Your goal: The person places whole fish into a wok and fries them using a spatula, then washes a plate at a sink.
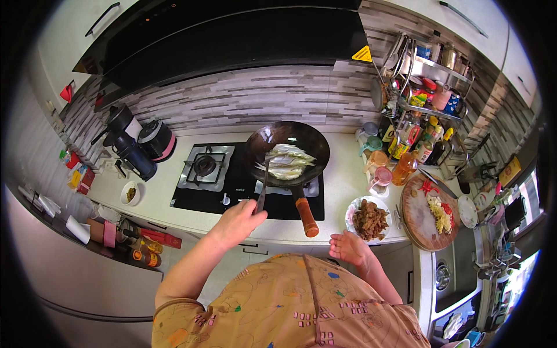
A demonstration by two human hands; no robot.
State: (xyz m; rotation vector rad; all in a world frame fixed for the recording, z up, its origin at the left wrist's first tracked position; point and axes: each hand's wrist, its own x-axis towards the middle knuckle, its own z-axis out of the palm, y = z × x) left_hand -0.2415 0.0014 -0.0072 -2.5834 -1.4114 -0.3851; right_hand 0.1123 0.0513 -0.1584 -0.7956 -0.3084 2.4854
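Observation:
My left hand (237, 224) grips a long-handled metal cooking utensil (265, 182), which reaches over the near left rim of a dark wok (313, 135). Its far end is by several small silvery fish (289, 162) lying side by side in the wok; the exact shape of that end is hard to make out. The wok stands over the right burner, its wooden handle (307, 217) pointing towards me. My right hand (349, 249) holds nothing, fingers apart, just in front of the counter edge. Closest to it is a white plate (349, 213) heaped with browned fried pieces (370, 219).
Left of the wok is a bare gas burner (204, 165). A round chopping board (417, 217) at right carries chopped garlic, red chilli and a knife (437, 182). Seasoning jars (380, 178) and a bottle rack (439, 113) stand behind. A small bowl (135, 198) sits far left.

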